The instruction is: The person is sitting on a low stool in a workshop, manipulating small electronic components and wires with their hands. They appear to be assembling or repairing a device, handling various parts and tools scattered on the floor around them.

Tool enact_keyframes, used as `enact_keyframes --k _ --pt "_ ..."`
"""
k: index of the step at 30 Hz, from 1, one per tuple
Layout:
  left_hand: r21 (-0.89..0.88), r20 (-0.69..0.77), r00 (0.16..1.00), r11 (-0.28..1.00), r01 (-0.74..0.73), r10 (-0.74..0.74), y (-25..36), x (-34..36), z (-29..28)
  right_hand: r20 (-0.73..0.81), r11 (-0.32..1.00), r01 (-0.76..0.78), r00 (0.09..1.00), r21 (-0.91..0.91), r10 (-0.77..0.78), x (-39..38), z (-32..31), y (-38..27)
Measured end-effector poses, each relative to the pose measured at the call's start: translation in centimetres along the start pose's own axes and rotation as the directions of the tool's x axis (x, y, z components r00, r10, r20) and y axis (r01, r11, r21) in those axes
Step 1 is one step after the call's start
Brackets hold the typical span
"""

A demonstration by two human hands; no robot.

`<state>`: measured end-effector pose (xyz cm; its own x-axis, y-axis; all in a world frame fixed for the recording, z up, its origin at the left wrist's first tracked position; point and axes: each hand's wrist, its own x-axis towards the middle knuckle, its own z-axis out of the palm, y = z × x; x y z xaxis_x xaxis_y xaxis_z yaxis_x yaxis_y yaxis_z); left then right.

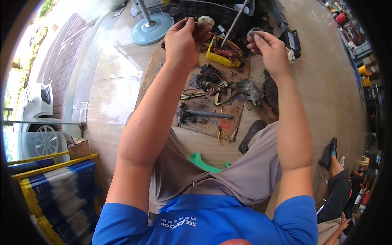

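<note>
My left hand (183, 43) is raised over the far edge of the cardboard sheet (171, 96), its fingers curled round a small dark piece with a bit of orange; its kind cannot be made out. To the right, my right hand (269, 49) pinches a small grey curved piece (256, 30) between thumb and fingers. Between the hands and lower down sits a yellow cut-open container (222, 59) with dark, greasy tools in it. Nearer on the cardboard lie a grey glove (250, 90), a hammer (208, 114) and pliers with yellow handles (223, 135).
A dark round disc (271, 93) lies right of the glove. At the far left stands a pale blue round base (152, 28) with a pole. A black case (292, 43) is at the far right. Another person's leg (337, 175) shows at the right, near shelves of goods.
</note>
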<state>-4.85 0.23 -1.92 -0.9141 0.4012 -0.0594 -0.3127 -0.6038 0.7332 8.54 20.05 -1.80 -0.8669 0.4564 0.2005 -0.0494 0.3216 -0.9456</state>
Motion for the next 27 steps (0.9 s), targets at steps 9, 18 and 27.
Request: enact_keyframes --k 9,18,27 --pt "-0.028 0.019 1.0 1.0 0.002 -0.002 1.2 0.0 -0.7 0.311 0.798 0.041 0.932 -0.601 0.186 -2.0 1.3 2.0" --pt "-0.106 0.139 0.988 0.991 0.087 -0.072 2.6 -1.2 -0.3 0.544 0.728 0.297 0.83 -0.618 0.123 -4.6 2.8 7.7" --pt "-0.31 0.368 0.93 0.942 0.13 -0.007 7.8 3.0 -7.8 0.472 0.719 0.128 0.829 -0.683 0.3 -5.5 -1.0 10.4"
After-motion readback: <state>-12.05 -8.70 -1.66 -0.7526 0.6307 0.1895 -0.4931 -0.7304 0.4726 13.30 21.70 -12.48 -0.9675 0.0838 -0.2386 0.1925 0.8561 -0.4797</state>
